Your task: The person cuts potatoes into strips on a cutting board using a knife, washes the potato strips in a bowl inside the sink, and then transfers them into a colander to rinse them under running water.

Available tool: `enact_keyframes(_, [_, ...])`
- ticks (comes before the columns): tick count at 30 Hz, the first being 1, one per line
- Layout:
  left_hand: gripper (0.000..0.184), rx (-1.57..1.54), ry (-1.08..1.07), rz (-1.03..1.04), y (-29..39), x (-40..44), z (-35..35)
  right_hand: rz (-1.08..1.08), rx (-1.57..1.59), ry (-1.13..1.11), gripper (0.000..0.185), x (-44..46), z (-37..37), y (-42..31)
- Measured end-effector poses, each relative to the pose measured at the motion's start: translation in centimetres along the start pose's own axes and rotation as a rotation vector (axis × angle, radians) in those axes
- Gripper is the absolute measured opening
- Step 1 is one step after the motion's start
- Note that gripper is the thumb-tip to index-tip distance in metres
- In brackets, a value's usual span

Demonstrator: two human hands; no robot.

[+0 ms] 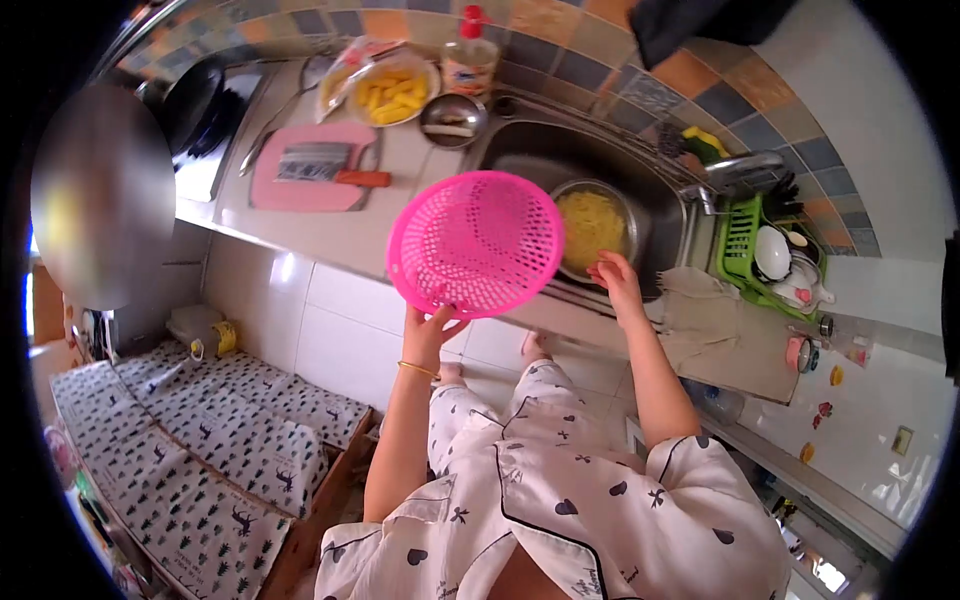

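Observation:
My left hand (437,326) grips the near rim of a pink plastic colander (477,243), which hangs over the counter edge and the left part of the sink (520,147). Nothing shows inside the colander. At the near side of a metal bowl (637,225) in the sink is my right hand (617,280), its fingers slightly curled and apart at the rim. Yellow shredded food (590,228) fills that bowl.
On the counter (290,232), a cleaver (330,165) lies on a pink cutting board (300,199). Behind are a plate of yellow pieces (392,97), a small metal bowl (453,112) and a bottle (469,62). Right of the faucet (705,195) stands a green dish rack (738,240) beside a cloth (697,310).

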State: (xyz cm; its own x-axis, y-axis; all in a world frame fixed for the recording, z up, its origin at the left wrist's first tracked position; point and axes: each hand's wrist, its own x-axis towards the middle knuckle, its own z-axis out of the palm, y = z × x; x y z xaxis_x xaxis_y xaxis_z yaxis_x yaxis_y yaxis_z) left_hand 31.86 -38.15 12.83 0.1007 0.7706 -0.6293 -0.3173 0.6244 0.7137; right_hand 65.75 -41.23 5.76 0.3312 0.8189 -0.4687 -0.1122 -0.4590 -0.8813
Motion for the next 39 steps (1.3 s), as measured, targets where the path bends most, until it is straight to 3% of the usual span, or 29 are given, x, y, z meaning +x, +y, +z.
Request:
enact_keyframes(3, [0.034,-0.046,0.051,0.004,-2.5,3.1,3.8,0.080,0.005,0.037,0.042,3.4,-7.0,4.0])
enact_keyframes(6, [0.036,-0.079,0.106,0.032,-3.4,5.4,8.2,0.071,-0.187,0.062,0.045,6.6,-10.9,7.5])
enact_keyframes(7, [0.037,-0.084,0.120,0.039,-3.7,6.1,9.2,0.170,-0.220,0.014,0.054,7.3,-11.7,7.6])
enact_keyframes(10, [0.039,-0.057,0.154,0.072,-6.0,9.2,10.1,0.123,-0.188,0.201,0.053,10.5,-12.6,12.6])
enact_keyframes(11, [0.040,-0.032,0.169,0.096,-6.6,9.9,10.4,0.193,-0.232,0.210,0.059,11.9,-13.0,14.9])
enact_keyframes(15, [0.055,-0.020,0.252,0.193,-8.4,12.2,11.5,0.657,-0.196,0.133,0.076,12.9,-12.6,12.3])
enact_keyframes(18, [0.065,0.060,0.375,0.214,-9.6,13.9,11.7,0.755,0.158,0.129,0.074,13.6,-12.4,13.0])
enact_keyframes(21, [0.072,0.080,0.411,0.242,-10.1,15.1,12.1,0.756,0.326,0.292,0.047,16.0,-11.6,18.5])
enact_keyframes(25, [0.077,0.137,0.394,0.269,-10.2,16.7,11.9,0.719,0.336,0.279,0.044,16.0,-12.1,19.7])
enact_keyframes(32, [0.079,0.328,0.241,0.545,-11.1,20.9,9.3,0.745,0.186,0.342,0.035,16.3,-11.9,19.1])
enact_keyframes(39, [0.078,0.346,0.189,0.437,-10.0,21.6,9.5,0.587,0.302,0.281,0.032,12.7,-12.3,15.0])
